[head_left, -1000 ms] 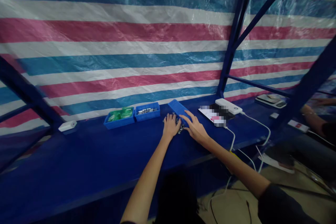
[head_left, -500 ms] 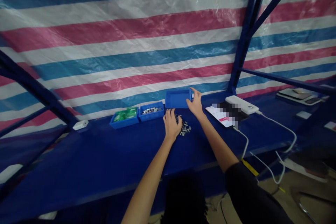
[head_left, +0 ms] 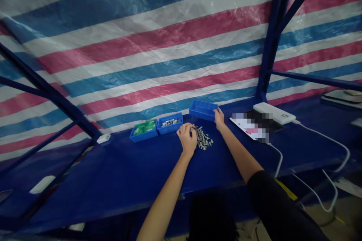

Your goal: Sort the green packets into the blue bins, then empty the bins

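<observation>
A loose pile of small metal screws (head_left: 203,138) lies on the blue tabletop. Beside the pile's left edge, my left hand (head_left: 187,139) rests with its fingers bent and apart, and no held item shows. My right hand (head_left: 219,119) grips the right end of an empty blue plastic bin (head_left: 203,115), behind the screws. Left of this bin stands a second blue bin (head_left: 170,129) with shiny metal parts (head_left: 171,122) inside. Farther left is a third blue bin (head_left: 144,136) holding green plastic-looking pieces (head_left: 144,127).
On the right lie a phone-like device (head_left: 249,130) with a lit screen and a white power bank (head_left: 273,113), with white cables attached. A small white adapter (head_left: 103,138) sits at left. Blue metal posts (head_left: 268,45) and a striped tarp (head_left: 169,52) stand behind.
The empty bin has tipped back from facing me to a more level pose, my right hand still on its end. My left hand has drawn slightly off the screws, uncovering more. The view shifted.
</observation>
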The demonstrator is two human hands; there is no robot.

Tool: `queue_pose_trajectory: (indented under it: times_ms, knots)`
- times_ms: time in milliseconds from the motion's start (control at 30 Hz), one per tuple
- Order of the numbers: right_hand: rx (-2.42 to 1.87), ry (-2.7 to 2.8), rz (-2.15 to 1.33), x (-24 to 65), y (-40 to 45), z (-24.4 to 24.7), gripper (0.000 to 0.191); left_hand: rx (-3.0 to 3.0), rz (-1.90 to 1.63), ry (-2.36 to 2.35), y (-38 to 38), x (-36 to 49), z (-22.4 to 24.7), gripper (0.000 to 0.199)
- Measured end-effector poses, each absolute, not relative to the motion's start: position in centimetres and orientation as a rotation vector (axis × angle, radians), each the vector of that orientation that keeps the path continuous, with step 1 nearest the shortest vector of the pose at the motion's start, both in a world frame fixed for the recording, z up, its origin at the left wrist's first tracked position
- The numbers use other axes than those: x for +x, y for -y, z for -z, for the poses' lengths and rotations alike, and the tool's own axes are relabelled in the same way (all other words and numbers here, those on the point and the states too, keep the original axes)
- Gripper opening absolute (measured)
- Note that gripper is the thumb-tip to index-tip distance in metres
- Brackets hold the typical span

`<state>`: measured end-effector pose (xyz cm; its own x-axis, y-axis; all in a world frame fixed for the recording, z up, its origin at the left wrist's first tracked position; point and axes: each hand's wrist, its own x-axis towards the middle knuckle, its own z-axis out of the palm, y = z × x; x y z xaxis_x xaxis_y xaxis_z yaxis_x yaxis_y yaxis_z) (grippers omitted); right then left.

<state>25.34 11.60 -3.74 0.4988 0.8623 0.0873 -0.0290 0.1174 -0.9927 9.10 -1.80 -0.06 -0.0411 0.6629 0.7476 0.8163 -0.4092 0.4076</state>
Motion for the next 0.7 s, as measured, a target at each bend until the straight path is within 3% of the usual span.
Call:
queue_pose_trajectory:
  times_ms: [100, 333, 500, 700]
  knots:
    - [-1.265, 0.902, -0.729, 24.7, -11.6, 3.9, 0.062, -1.907, 1.433, 1.701, 0.6, 6.9, -0.1, 0.023]
    - [-1.222, 1.106, -0.865, 23.7, -11.1, 3.5, 0.059, -1.944, 1.025, 1.841, -2.5, 1.7, 0.8, 0.029]
    - [-1.267, 1.101, -0.819, 24.5, -11.4, 3.6, 0.046, -1.925, 0.778, 1.856, -2.1, 2.1, 1.1, 0.036]
    - [-1.289, 0.976, -0.828, 25.2, -11.8, 3.3, 0.050, -1.971, 0.674, 1.799, 0.0, 3.3, 1.0, 0.039]
